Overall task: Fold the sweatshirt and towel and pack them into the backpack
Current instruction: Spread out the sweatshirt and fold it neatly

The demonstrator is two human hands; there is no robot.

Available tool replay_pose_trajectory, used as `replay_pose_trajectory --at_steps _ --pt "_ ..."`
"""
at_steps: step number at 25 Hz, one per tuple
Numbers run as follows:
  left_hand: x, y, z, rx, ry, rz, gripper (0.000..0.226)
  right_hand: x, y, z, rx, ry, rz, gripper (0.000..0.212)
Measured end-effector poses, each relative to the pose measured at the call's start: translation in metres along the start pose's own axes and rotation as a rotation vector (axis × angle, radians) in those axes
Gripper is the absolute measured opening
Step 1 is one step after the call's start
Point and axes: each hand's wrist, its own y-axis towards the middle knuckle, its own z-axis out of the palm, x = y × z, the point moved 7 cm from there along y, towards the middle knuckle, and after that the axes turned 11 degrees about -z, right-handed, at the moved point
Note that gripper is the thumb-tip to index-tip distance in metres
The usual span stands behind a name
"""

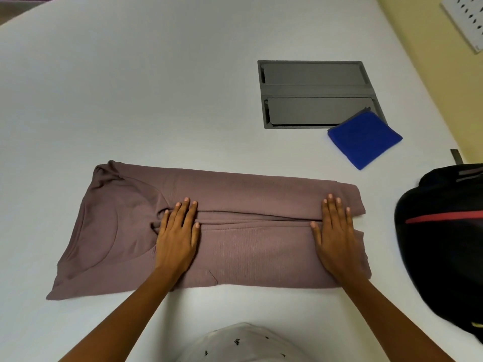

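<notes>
A mauve sweatshirt point(248, 244) lies on the white table, folded lengthwise into a long band with its neck end at the left. My left hand point(177, 236) rests flat on it near the collar, fingers spread. My right hand point(337, 236) presses flat on its right end, across the fold seam. Neither hand grips the cloth. A blue towel point(364, 138), folded into a small square, lies farther back on the right. The black backpack point(444, 244) with a red stripe sits at the table's right edge, partly cut off by the frame.
A grey recessed cable hatch point(313, 94) is set into the white table point(156, 100) behind the sweatshirt, and the towel's corner overlaps it. A yellowish floor point(423, 48) shows beyond the table's right edge. My patterned shirt point(243, 343) fills the bottom centre.
</notes>
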Motion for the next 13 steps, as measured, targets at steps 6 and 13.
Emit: replay_pose_trajectory --at_steps 6,13 --pt "0.035 0.026 -0.032 -0.15 0.037 -0.012 0.029 -0.001 0.022 -0.003 -0.095 0.063 -0.245 0.04" --pt "0.039 0.059 -0.029 -0.051 0.129 0.13 0.042 -0.004 0.032 -0.01 -0.059 -0.046 -0.516 0.046"
